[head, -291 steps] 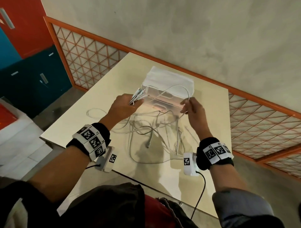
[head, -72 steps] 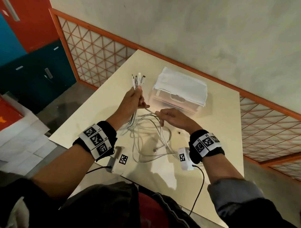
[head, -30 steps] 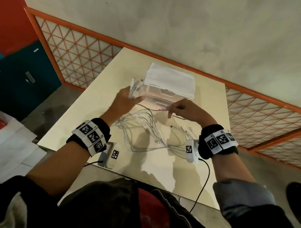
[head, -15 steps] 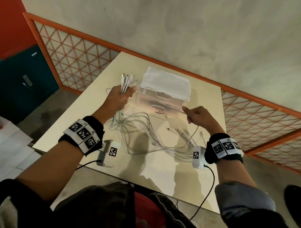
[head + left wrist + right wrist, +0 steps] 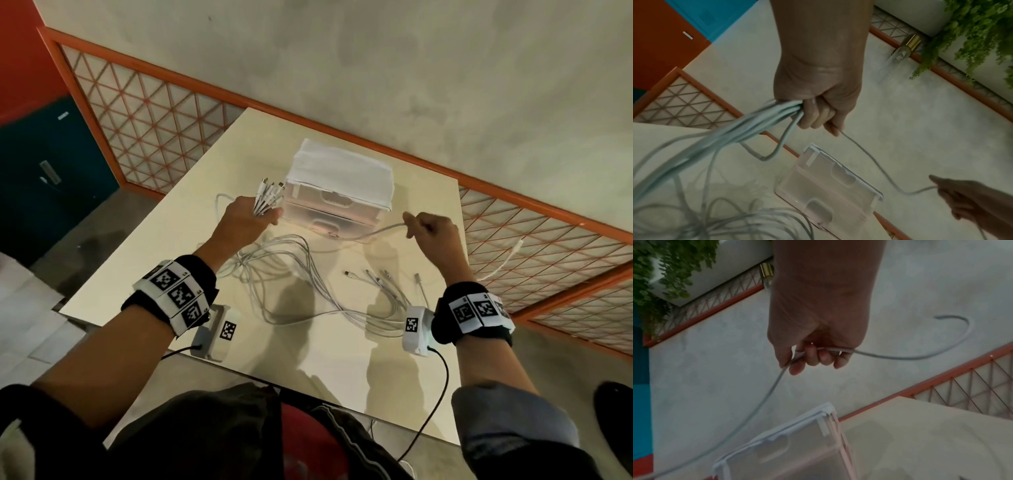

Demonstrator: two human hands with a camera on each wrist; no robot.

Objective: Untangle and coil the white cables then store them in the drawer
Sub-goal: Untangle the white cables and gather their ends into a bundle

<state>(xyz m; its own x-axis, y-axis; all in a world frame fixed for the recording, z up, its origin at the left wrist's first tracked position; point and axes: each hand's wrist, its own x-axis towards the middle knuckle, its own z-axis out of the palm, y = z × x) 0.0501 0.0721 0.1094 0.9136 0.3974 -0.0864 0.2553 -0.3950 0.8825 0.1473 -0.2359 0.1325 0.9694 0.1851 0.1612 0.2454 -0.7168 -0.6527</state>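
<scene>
My left hand (image 5: 251, 219) (image 5: 816, 112) grips a bundle of white cables (image 5: 748, 126) near their plug ends (image 5: 269, 192), which stick up above the fist. The loose lengths (image 5: 291, 274) lie tangled on the cream table (image 5: 342, 359). My right hand (image 5: 428, 229) (image 5: 813, 352) holds one single white cable (image 5: 373, 233) (image 5: 774, 386), stretched between both hands in front of the drawer unit (image 5: 337, 195). Its free end (image 5: 507, 253) swings out past the table's right edge. Both clear drawers look closed.
Several free plug ends (image 5: 380, 277) lie on the table near my right wrist. An orange lattice rail (image 5: 154, 113) borders the table's far and right sides. A concrete wall (image 5: 376, 51) is behind, and a teal cabinet (image 5: 44, 171) stands to the left.
My right hand has drawn one cable out to the right, away from the bundle, so its tail now swings past the table edge. My left hand keeps the bundle raised beside the drawers.
</scene>
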